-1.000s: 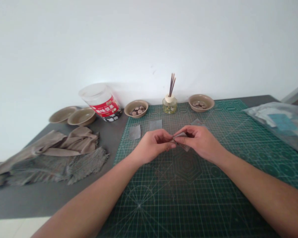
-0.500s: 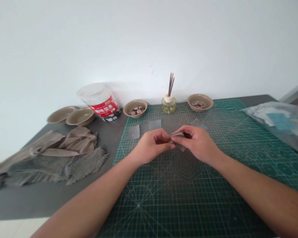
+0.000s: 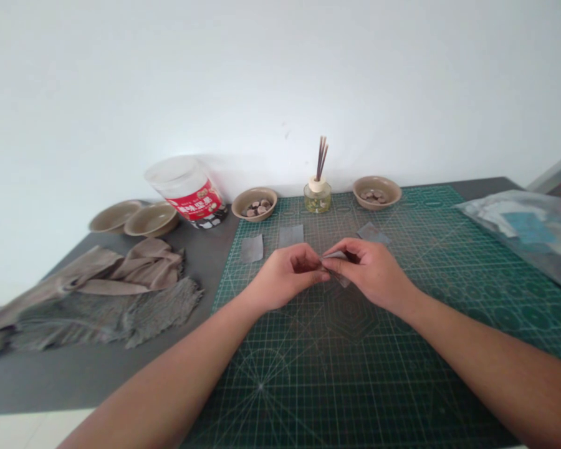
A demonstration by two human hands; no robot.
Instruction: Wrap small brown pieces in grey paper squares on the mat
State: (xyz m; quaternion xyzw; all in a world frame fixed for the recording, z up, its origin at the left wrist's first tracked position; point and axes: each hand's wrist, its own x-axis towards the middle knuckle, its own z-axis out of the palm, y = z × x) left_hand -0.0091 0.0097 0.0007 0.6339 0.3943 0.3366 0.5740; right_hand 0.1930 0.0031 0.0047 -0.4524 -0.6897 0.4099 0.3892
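Above the cutting mat (image 3: 280,374), my two hands meet at the fingertips. My right hand (image 3: 374,268) pinches a small folded grey piece that looks like sandpaper (image 3: 339,255), with one corner showing below the fingers. My left hand (image 3: 287,274) is closed in a pinch against it; a small brownish edge shows between the fingertips, too hidden to name. Beyond the hands, similar grey squares lie flat on the mat: one at the left (image 3: 252,248), one in the middle (image 3: 291,235) and one at the right (image 3: 373,232).
Along the wall stand a bowl of brown discs (image 3: 234,204), a reed diffuser (image 3: 317,198) and another bowl of discs (image 3: 397,194). To the left are two bowls (image 3: 131,227), a clear tub with a red label (image 3: 196,202) and crumpled cloths (image 3: 121,287). A plastic bag (image 3: 533,227) lies at right.
Almost nothing differs. My hands keep the same pinch at the same place, with only a slight shift of the fingers and the grey piece.
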